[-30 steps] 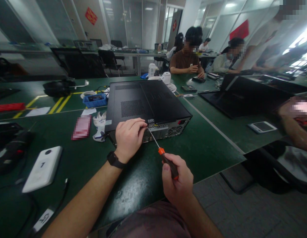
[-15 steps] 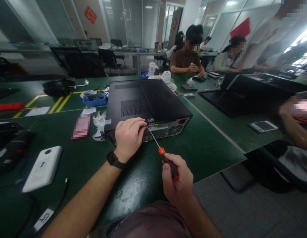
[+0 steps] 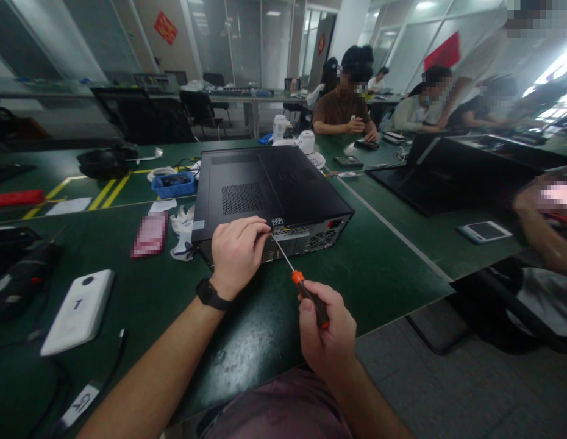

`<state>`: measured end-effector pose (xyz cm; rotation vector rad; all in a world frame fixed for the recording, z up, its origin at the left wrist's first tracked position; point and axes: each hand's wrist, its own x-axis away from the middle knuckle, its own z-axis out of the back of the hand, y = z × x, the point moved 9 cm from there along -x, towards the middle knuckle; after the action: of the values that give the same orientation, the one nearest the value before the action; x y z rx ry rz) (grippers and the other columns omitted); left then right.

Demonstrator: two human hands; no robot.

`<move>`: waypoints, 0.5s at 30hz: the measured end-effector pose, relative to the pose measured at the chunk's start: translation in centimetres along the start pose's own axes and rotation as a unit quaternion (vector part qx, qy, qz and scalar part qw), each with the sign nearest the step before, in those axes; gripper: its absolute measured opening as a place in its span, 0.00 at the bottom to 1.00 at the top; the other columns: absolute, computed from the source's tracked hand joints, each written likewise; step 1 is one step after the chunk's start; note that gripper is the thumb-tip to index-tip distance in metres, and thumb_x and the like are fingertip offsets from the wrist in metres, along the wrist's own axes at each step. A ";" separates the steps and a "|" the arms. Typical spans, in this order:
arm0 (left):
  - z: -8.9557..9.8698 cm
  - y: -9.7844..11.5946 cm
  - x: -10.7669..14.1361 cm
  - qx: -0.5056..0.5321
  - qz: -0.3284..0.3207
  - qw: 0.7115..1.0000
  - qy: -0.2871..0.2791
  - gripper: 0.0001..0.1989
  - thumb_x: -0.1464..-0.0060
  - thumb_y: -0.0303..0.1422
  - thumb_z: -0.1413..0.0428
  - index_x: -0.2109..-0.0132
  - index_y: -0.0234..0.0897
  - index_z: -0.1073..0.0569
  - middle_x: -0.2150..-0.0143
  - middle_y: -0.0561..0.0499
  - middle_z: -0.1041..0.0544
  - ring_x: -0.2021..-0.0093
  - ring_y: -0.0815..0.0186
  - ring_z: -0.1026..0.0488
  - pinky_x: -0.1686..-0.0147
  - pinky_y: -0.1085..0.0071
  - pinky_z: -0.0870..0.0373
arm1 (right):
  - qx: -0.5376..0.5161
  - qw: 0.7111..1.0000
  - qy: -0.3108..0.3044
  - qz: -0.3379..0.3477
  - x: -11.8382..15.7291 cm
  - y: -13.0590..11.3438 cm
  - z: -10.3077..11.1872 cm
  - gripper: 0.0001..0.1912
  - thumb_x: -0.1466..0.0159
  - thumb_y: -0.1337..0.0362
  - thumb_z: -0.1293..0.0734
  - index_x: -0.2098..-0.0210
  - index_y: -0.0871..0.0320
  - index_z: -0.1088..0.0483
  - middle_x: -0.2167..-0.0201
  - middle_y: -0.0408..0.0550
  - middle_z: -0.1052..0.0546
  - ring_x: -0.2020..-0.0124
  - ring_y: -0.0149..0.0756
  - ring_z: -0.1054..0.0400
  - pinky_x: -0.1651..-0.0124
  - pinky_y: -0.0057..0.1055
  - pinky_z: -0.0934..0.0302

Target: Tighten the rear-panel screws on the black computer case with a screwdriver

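Observation:
A black computer case point(image 3: 247, 177) lies flat on the green table point(image 3: 379, 274), its rear panel with fan grille facing me. My right hand point(image 3: 329, 326) is wrapped round the brown and orange handle of a screwdriver point(image 3: 312, 299). The shaft slants up and left to the case's rear edge. At that edge my left hand point(image 3: 240, 250) has its fingers pressed together beside the screwdriver's tip. Whatever sits between those fingertips is hidden. A dark watch is on the left wrist.
Left of the case are a white glove point(image 3: 183, 231), a blue bin point(image 3: 174, 184) and a white power bank point(image 3: 78, 311). A phone point(image 3: 484, 231) and a person's arm point(image 3: 544, 225) are at the right. Seated people point(image 3: 342, 113) work beyond.
Both hands and the screwdriver hold nearly the same pose. The view has shifted very slightly. In the right background, the standing person has moved, and a seated person shows more.

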<state>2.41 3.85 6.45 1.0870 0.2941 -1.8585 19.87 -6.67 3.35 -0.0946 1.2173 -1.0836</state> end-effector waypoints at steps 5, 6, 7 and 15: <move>0.0 0.0 0.0 -0.001 -0.002 1.000 0.001 0.03 0.35 0.31 0.41 0.56 0.42 0.23 0.51 0.51 0.16 0.50 0.60 0.19 0.53 0.59 0.34 | 0.004 0.999 -0.009 0.033 -0.2 -0.7 0.0 0.13 0.32 0.68 0.37 0.49 0.56 0.31 0.63 0.47 0.20 0.66 0.35 0.23 0.63 0.32 0.26; 0.0 0.1 0.0 -0.002 -0.003 1.000 0.003 0.03 0.35 0.31 0.41 0.56 0.42 0.23 0.51 0.51 0.16 0.50 0.60 0.19 0.53 0.59 0.34 | 0.004 0.999 -0.010 0.037 -0.2 -0.8 0.0 0.12 0.32 0.69 0.37 0.49 0.56 0.31 0.63 0.47 0.20 0.66 0.35 0.23 0.62 0.31 0.26; 0.0 0.1 0.0 -0.002 -0.004 1.000 0.004 0.03 0.36 0.31 0.41 0.56 0.42 0.23 0.51 0.51 0.16 0.50 0.60 0.19 0.53 0.59 0.34 | 0.003 0.999 -0.010 0.040 -0.3 -0.9 0.0 0.12 0.32 0.69 0.37 0.49 0.56 0.31 0.63 0.47 0.21 0.65 0.35 0.23 0.62 0.31 0.27; -0.1 -0.1 0.1 -0.003 -0.005 1.000 0.006 0.03 0.36 0.31 0.40 0.56 0.42 0.23 0.51 0.51 0.16 0.50 0.60 0.19 0.53 0.59 0.33 | 0.000 0.999 -0.008 0.042 -0.3 -0.7 -0.2 0.13 0.33 0.70 0.36 0.49 0.56 0.31 0.62 0.46 0.21 0.64 0.34 0.23 0.60 0.31 0.27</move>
<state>2.37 3.86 6.32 1.0949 0.3132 -1.8590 19.30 -6.77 3.88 -0.0507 1.1973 -1.0073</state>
